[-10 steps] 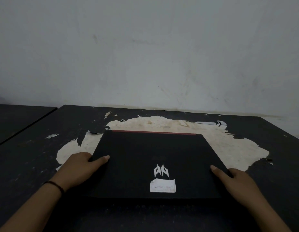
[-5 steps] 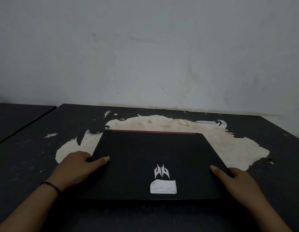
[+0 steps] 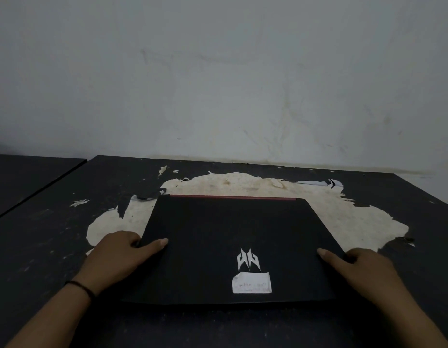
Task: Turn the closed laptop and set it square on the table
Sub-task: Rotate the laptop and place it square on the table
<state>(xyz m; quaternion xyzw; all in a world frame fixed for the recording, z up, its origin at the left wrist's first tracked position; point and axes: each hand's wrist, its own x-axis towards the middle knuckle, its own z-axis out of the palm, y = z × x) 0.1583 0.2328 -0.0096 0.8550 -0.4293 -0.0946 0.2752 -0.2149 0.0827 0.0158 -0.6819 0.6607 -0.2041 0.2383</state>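
Gripping laptop (image 3: 233, 237) edges, thumbs atop lid.

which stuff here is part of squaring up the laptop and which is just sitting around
Part of the job:
- closed black laptop
- left hand, gripping its left edge
- right hand, gripping its right edge
- table with the peeled top

Just there:
- white sticker on the lid
- second table at far left
- wall
- black wristband
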